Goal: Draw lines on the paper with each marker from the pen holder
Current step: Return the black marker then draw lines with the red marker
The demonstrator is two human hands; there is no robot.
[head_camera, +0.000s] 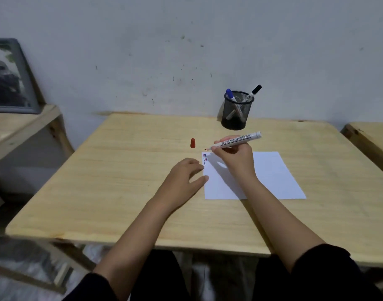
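Paper [271,177], a white sheet, lies flat on the wooden table [121,181] right of centre, with a few short red and dark strokes stacked at its far-left corner [205,159]. In the head view, the only one given, the right hand [232,158] is closed around an uncapped red board marker [235,141], fingers pinching the barrel low down near the nib, which sits just over the paper's top-left corner, at or barely above the surface; contact cannot be told. The left hand [184,173] rests on the table with fingers loosely spread, holding nothing, its fingertips touching the sheet's left edge. A red cap [192,143] stands on the table just beyond the paper's corner. Further back, near the wall, a black mesh pen holder [236,112] keeps a blue-capped marker [230,94] and a black-capped marker [252,93]. To draw this stroke well, I would judge that the left fingertips should press the sheet so it cannot slide, and the nib should travel in a short, even pull beside the existing marks without crossing them. Printing on the barrel reads "board marker"; smaller text is too fine to read.
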